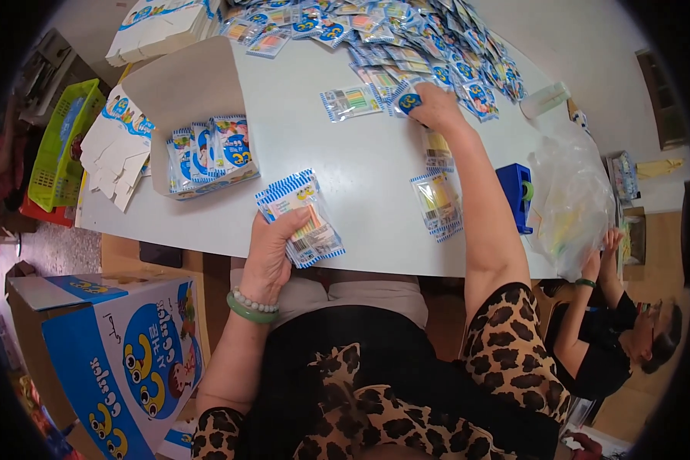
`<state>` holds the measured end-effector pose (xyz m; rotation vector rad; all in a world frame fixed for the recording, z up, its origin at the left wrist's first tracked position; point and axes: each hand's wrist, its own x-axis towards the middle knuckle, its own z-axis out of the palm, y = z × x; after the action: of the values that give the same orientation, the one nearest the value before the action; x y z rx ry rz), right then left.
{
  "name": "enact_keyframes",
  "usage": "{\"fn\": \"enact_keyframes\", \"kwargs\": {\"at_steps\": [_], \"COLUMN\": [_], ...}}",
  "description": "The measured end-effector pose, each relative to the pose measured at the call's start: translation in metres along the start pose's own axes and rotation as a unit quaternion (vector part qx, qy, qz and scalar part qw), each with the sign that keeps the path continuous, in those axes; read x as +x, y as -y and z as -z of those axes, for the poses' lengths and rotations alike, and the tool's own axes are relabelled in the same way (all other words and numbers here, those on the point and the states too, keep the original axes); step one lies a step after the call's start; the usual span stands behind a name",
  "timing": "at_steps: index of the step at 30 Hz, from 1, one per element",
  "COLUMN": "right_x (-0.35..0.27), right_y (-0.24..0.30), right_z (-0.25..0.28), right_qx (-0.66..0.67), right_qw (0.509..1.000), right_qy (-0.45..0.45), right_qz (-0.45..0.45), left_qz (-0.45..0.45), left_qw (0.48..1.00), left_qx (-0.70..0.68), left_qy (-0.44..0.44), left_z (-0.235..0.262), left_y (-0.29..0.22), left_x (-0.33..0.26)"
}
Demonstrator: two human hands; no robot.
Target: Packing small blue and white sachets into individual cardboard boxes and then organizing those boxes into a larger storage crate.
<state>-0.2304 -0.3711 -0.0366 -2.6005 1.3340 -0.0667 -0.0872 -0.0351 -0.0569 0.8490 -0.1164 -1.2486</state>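
Note:
My left hand point(271, 244) is closed on a small stack of blue-and-white striped packets point(320, 244) near the table's front edge, thumb across the top one. Colourful sticks show through their clear windows. My right hand point(439, 109) reaches to the near edge of a big heap of the same packets point(437, 47), its fingers closed on one packet point(408, 100). A loose packet point(351, 102) lies just left of it, and others point(437, 204) lie under and beside my right forearm. Left of centre, an open carton point(199, 83) holds a row of upright packets point(215, 146).
Flat cartons point(123, 153) and a stack of folded boxes point(165, 32) are at the left. A blue tape dispenser point(515, 198), a clear plastic bag point(571, 199) and a co-worker point(598, 337) are at right. A large printed box point(123, 360) stands lower left, a green basket point(63, 146) above.

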Motion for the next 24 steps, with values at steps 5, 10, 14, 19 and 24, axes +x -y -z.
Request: {"fn": "enact_keyframes", "kwargs": {"at_steps": [5,10,14,19,24], "right_x": [-0.025,-0.033,0.01,0.007,-0.031], "right_y": [0.008,0.046,0.061,0.091,0.09], "right_z": [0.006,0.032,-0.032,-0.024,-0.006], "right_qx": [0.005,0.307,-0.029,-0.063,0.009], "right_qw": [0.998,0.951,0.942,0.989,0.998], "right_qy": [-0.068,0.038,-0.154,0.03,0.052], "right_qz": [-0.006,0.005,0.297,0.127,0.02], "left_qz": [0.012,0.01,0.011,0.004,0.013], "left_qw": [1.0,1.0,1.0,1.0,1.0], "left_qx": [-0.005,0.001,0.004,0.003,-0.005], "left_qy": [-0.001,0.009,0.017,0.006,0.015], "left_z": [0.002,0.003,-0.001,0.001,0.004], "left_y": [-0.001,-0.002,0.0,0.003,-0.001], "left_x": [-0.001,0.0,0.004,0.003,0.002]}}
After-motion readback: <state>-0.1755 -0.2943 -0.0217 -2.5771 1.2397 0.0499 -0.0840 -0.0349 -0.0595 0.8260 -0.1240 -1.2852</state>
